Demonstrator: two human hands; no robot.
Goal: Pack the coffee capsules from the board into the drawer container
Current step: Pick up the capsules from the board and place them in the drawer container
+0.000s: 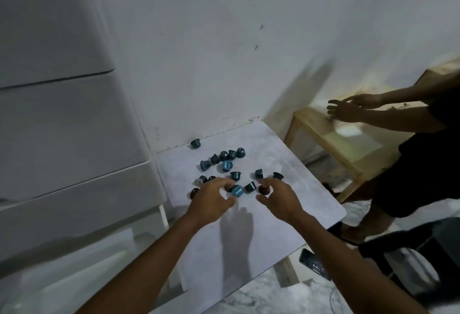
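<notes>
Packing at outset | capsules [227, 165] scattered on board [286, 154], none visible in drawer container [74, 127] at left | left hand [211, 201] curls beside blue-lidded capsule [237, 191], hold unclear | right hand [280, 198] pinches brown capsule [264, 190] | all remain unpacked.

Some twenty small coffee capsules [224, 164] lay scattered over the far half of the pale, marbled board [311, 204]. Most were teal, a few dark brown at the left edge of the group. They lay tipped every way, and two showed light-blue foil lids. One teal capsule [195, 143] lay apart by the wall. A brown capsule [264, 190] sat between a fingertip and the thumb of the right hand [278, 199]. The white drawer container [74, 124] stood just left of the board.
</notes>
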